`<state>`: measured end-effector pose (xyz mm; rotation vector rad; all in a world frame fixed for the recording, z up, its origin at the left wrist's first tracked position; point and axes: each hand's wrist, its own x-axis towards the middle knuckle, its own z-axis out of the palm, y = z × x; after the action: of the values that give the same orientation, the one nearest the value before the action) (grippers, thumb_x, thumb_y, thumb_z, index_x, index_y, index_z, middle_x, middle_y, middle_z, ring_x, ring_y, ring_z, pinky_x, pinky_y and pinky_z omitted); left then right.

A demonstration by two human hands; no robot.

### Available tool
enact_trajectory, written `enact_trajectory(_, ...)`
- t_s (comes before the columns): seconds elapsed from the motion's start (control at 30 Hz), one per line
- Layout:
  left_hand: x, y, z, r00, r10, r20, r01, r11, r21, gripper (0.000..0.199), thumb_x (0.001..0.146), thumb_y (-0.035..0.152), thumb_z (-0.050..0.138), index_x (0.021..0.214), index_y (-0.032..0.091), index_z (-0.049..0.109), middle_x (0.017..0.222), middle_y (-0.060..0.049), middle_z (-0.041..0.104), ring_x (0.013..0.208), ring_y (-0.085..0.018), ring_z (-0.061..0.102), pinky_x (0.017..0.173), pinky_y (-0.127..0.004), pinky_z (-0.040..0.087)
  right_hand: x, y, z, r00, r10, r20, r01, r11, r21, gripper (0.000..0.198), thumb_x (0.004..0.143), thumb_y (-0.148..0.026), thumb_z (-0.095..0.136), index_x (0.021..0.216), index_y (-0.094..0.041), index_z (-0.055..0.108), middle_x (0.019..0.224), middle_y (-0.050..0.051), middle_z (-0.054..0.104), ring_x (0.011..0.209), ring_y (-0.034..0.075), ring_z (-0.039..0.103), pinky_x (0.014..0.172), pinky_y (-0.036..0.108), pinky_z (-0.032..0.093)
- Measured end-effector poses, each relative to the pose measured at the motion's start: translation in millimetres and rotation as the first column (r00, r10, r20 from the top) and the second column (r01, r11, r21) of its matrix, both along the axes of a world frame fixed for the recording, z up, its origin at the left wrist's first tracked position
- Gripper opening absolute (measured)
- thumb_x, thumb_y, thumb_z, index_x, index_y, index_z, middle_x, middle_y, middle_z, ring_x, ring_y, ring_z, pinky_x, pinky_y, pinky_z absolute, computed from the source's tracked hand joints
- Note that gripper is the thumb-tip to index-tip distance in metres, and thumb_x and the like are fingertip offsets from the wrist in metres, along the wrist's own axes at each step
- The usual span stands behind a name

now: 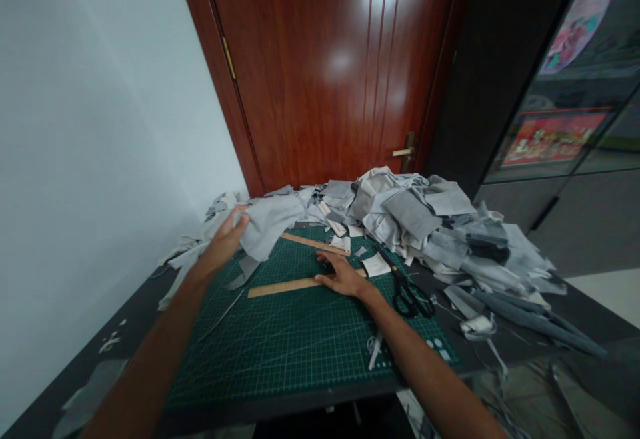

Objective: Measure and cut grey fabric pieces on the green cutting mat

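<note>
Presently, the left hand (233,232) grips a light grey, limp piece of woven fabric (274,217), its thumb and fingers closed on the cloth's left end. The fabric is raised over the far left part of the green, white-gridded cutting mat (270,349), which serves as the reference for all positions below.

The right hand (344,275) rests right of the mat's centre, palm down, on a flat, straight, light-brown wooden strip (283,287). Its thumb and forefinger stand apart: the thumb touches the strip, and the forefinger reaches past the strip's far edge. The state of the remaining fingers cannot be told.

A second thin, light-brown wooden strip (305,242) lies slantwise on the mat's far part. A dark grey fabric offcut (245,271) lies on the mat's left part, near the hanging edge of the raised fabric. A white, roughly square fabric scrap (377,264) lies on the mat's far right part, just beyond the right hand.

Black-handled metal scissors (411,295) lie along the mat's right side, handles toward the near edge. A large, loose heap of grey and off-white cloth (410,209) stands beyond the mat's far right corner. A brown, glossy wooden door (310,92) rises behind the mat.
</note>
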<state>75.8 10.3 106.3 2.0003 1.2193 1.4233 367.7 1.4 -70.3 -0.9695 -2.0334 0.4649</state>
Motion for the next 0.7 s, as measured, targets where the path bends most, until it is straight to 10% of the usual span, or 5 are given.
enact_trajectory(0.13, 36, -30, -61.3, 0.941, -0.179, -0.286, 0.122, 0.971, -0.205, 0.047, 0.097, 0.063, 0.037, 0.107, 0.021, 0.054, 0.102, -0.006, 0.069, 0.098, -0.026, 0.066, 0.094, -0.043, 0.053, -2, 3, 2, 0.992, -0.068, -0.102, 0.06, 0.995, -0.078, 0.065, 0.084, -0.023, 0.064, 0.147, -0.021, 0.046, 0.129, 0.009, 0.069, 0.119, 0.024, 0.064, 0.107, 0.043, 0.045)
enact_trajectory(0.3, 70, -59, -110.4, 0.82, -0.459, -0.342, 0.387, 0.885, -0.259, 0.032, 0.104, 0.047, 0.032, 0.111, 0.023, 0.053, 0.148, -0.01, 0.054, 0.142, -0.024, 0.045, 0.121, -0.043, 0.032, 16, 9, 8, 0.938, -0.313, -0.15, 0.301, 0.949, -0.097, 0.031, 0.094, -0.018, 0.043, 0.104, -0.019, 0.073, 0.102, 0.008, 0.076, 0.097, 0.023, 0.07, 0.096, 0.038, 0.05)
enact_trajectory(0.57, 75, -95, -116.4, 0.489, -0.67, -0.559, 0.58, 0.728, -0.364, 0.016, 0.098, 0.035, 0.054, 0.106, 0.024, 0.064, 0.151, -0.004, 0.053, 0.147, -0.023, 0.039, 0.121, -0.039, 0.033, 21, 1, 15, 0.985, -0.159, -0.069, 0.161, 0.986, 0.032, 0.029, 0.101, -0.031, 0.047, 0.097, -0.021, 0.075, 0.103, 0.006, 0.076, 0.103, 0.022, 0.066, 0.1, 0.037, 0.044)
enact_trajectory(0.7, 66, -94, -112.1, 0.53, -0.656, -0.537, 0.587, 0.741, -0.325, 0.03, 0.104, 0.043, 0.042, 0.113, 0.025, 0.065, 0.148, -0.004, 0.056, 0.142, -0.022, 0.044, 0.121, -0.038, 0.033, 14, 0, 12, 0.997, -0.074, 0.023, 0.073, 0.996, 0.06, 0.015, 0.091, -0.019, 0.06, 0.091, -0.02, 0.075, 0.095, 0.005, 0.075, 0.095, 0.02, 0.067, 0.098, 0.034, 0.046)
